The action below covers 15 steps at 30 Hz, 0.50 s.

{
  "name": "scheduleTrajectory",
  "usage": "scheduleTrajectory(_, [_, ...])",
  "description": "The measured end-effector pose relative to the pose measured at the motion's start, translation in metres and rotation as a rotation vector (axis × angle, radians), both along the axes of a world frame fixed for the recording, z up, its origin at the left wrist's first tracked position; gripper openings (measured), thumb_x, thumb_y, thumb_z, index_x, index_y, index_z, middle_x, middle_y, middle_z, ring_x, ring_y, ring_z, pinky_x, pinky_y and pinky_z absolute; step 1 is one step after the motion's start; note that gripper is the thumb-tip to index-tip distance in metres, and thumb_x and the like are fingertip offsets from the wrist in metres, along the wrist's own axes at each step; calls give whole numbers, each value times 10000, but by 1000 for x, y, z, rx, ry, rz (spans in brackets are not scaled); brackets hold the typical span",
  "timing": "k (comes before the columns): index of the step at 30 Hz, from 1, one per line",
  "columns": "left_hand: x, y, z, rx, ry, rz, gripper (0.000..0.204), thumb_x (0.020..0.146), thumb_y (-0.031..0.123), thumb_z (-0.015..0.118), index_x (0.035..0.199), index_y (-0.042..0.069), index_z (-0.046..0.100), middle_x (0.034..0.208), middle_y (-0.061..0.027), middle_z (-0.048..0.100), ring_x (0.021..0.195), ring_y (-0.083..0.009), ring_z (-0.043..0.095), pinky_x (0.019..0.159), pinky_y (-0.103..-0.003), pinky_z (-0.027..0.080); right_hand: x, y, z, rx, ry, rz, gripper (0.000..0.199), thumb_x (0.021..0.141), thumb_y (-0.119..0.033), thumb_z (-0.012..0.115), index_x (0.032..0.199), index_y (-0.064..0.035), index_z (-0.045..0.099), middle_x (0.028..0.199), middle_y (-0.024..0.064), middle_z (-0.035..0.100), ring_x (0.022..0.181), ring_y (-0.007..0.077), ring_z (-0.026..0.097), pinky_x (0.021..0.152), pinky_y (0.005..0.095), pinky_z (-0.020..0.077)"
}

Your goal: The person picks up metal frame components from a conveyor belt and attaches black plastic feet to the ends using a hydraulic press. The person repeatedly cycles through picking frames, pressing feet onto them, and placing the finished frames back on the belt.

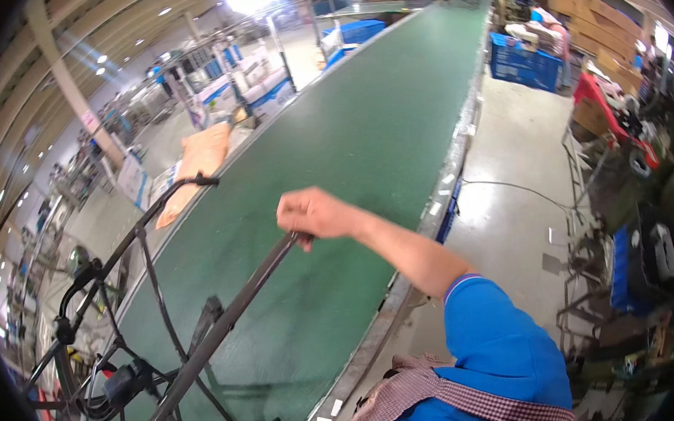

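My right hand is closed around the upper end of a long black tube, part of a black tubular frame that looks like a stroller frame. The frame stands at the lower left, tilted over a green conveyor belt. A second tube on its far side ends in a black tip above the belt's left edge. Thin crossing rods, black joints and a dark block show lower down. The frame's bottom runs out of the picture. My left hand does not show.
Left of the belt lies an orange-tan sack, with white-and-blue boxes beyond. At the right stand a blue crate, brown cardboard and racks of dark parts. A thin cable crosses the floor. A person is near the crate.
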State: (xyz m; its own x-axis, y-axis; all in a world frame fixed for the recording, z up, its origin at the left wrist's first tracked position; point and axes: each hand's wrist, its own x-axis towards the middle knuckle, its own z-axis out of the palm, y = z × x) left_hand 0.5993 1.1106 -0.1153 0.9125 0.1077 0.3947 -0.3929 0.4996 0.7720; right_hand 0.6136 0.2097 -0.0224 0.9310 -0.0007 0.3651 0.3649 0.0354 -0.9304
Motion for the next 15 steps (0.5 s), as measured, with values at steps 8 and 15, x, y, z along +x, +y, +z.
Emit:
scheduleTrajectory(8, [39, -168, 41, 24, 126, 412, 362, 998, 430, 482, 765, 155, 521, 523, 18, 384, 432, -128, 336, 420, -278, 312, -70, 7, -50, 167, 19, -177, 198, 965, -173, 592, 847, -18, 549, 671, 38, 590, 522, 95, 596, 453, 237, 484])
scheduleTrajectory(15, [75, -244, 56, -38, -90, -73, 296, 977, 356, 547, 774, 143, 522, 570, 21, 426, 430, -85, 368, 383, -219, 301, -208, -37, -27, 110, -118, -620, 176, 978, -148, 556, 881, -2, 572, 729, 53, 582, 542, 109, 627, 434, 218, 497])
